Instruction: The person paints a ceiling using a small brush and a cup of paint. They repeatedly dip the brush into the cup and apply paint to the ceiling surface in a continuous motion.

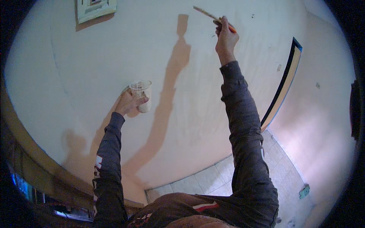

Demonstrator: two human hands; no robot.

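Note:
My left hand (129, 101) is wrapped round a clear plastic cup (143, 91), held upright in front of the pale wall (152, 45). The cup's inside is smeared, and whitish stuff that looks like paint shows in its lower part. Raised high, my right hand (227, 37) closes on the orange handle of a paintbrush (207, 14). The brush tilts up and to the left with its tip near the wall; whether it touches cannot be made out. Both forearms are in dark sleeves, and the shadow of my right arm and brush falls on the wall.
A pale framed fixture (96, 10) is on the wall at top left. To the right, a tall narrow opening (283, 81) has a dark edge and blue trim. Light tiles (197, 182) cover the floor below. A small green object (304, 192) sits at lower right.

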